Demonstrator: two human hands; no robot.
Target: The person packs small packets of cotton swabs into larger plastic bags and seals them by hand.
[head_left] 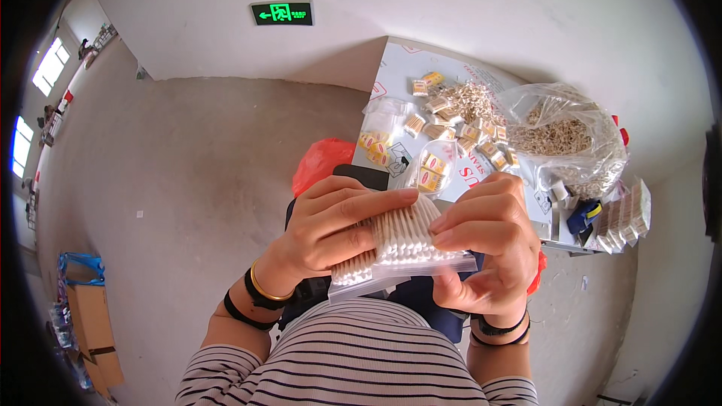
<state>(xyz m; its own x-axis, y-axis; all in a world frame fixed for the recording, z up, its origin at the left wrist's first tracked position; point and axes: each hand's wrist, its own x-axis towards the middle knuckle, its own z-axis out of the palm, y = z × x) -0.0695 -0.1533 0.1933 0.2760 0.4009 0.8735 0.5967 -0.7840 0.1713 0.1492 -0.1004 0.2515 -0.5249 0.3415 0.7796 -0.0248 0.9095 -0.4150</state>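
Observation:
Clear zip bags of cotton swabs (406, 234) are held up in front of my body, the white tips toward me and the sticks pointing away. My left hand (325, 219) is closed on the left side of the bags, its fingers lying across the front. On the other side, my right hand (492, 244) grips the right edge near the zip strip, thumb below and fingers above. Just beyond the bags, a clear bag (432, 169) with yellow and white labels lies at the table's near edge; its lower part is hidden.
A table (406, 64) holds a loose heap of swabs (474, 101), several small bundles (440, 131), labelled packets (374, 148) and a big clear sack of swabs (560, 135). Red plastic (323, 164) hangs by its left side. A cardboard box (92, 316) stands far left.

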